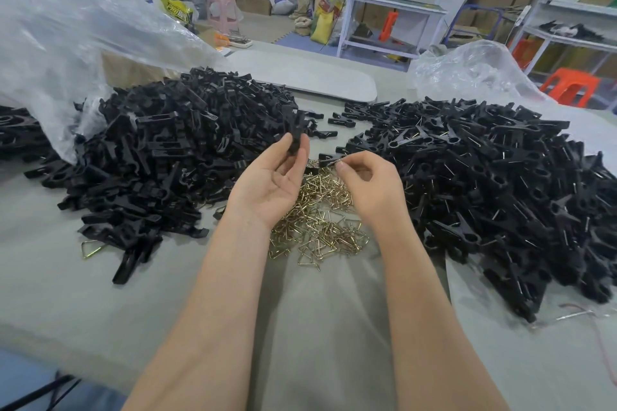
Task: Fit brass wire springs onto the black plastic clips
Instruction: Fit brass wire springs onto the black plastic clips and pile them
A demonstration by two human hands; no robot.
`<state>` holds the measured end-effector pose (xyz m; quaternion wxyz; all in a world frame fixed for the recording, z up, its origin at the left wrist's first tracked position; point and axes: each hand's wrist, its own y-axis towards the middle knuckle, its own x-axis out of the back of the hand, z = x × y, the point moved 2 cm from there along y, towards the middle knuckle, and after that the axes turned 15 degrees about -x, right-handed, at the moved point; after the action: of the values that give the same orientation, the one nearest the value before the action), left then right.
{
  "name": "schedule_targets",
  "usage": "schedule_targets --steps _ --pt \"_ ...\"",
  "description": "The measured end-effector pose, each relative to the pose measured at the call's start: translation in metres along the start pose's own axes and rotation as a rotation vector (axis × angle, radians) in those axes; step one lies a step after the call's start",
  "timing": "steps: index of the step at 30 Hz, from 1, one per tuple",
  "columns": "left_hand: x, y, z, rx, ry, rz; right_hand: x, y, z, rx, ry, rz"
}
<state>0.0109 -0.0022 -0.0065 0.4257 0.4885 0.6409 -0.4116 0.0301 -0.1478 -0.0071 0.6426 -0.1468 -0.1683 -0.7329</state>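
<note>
My left hand [272, 180] is palm up and pinches a black plastic clip [296, 132] upright between thumb and fingertips. My right hand [369, 183] is curled, its fingertips pinched on a small brass wire spring [338, 164]. Between and below both hands lies a loose heap of brass wire springs [317, 230] on the grey table [83, 304]. A big pile of bare black clip pieces [167, 157] lies at the left. A second pile of clips with wire springs fitted [500, 197] spreads out at the right.
A clear plastic bag [66, 43] billows over the left pile, and another clear plastic bag [474, 73] sits behind the right pile. One stray spring [90, 248] lies at the left pile's front edge. Shelving, cardboard boxes and an orange stool [569, 87] stand beyond the table.
</note>
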Motion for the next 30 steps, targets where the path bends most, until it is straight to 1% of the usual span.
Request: schedule_targets --steps 4,7,9,11,12,14,15,18,19,20,23,27,30 --pt "0.004 0.003 0.002 -0.004 0.129 -0.014 0.001 0.0 -0.001 -0.025 0.034 -0.002" --pt "0.006 0.006 0.003 -0.001 0.134 -0.045 -0.003 -0.001 -0.001 -0.085 0.096 0.051" --pt "0.007 0.007 0.003 -0.002 0.142 -0.058 -0.005 -0.002 0.0 -0.097 0.112 0.048" --pt "0.007 0.006 0.004 -0.032 0.196 -0.062 -0.008 -0.002 0.001 -0.087 0.087 0.061" --pt "0.007 0.007 0.005 -0.07 0.258 -0.058 -0.01 -0.002 0.002 -0.084 0.088 0.08" --pt "0.007 0.009 0.004 -0.209 0.476 -0.026 -0.011 -0.002 0.001 -0.095 0.149 0.112" --pt "0.007 0.009 0.004 -0.304 0.657 0.002 -0.01 -0.002 0.001 -0.111 0.194 0.11" --pt "0.006 0.006 0.008 -0.619 1.335 0.117 0.0 -0.002 0.001 -0.179 0.37 0.063" --pt "0.005 0.005 0.01 -0.69 1.487 0.173 0.004 -0.001 0.001 -0.194 0.411 0.036" --pt "0.004 0.004 0.013 -0.727 1.588 0.229 0.008 0.0 0.001 -0.195 0.412 -0.002" --pt "0.006 0.003 0.019 -0.782 1.773 0.349 0.023 0.004 0.0 -0.158 0.342 -0.091" --pt "0.006 0.003 0.022 -0.857 1.876 0.422 0.028 0.004 0.001 -0.207 0.515 -0.014" --pt "0.005 0.002 0.024 -0.857 1.904 0.457 0.025 0.004 0.0 -0.223 0.501 0.016"
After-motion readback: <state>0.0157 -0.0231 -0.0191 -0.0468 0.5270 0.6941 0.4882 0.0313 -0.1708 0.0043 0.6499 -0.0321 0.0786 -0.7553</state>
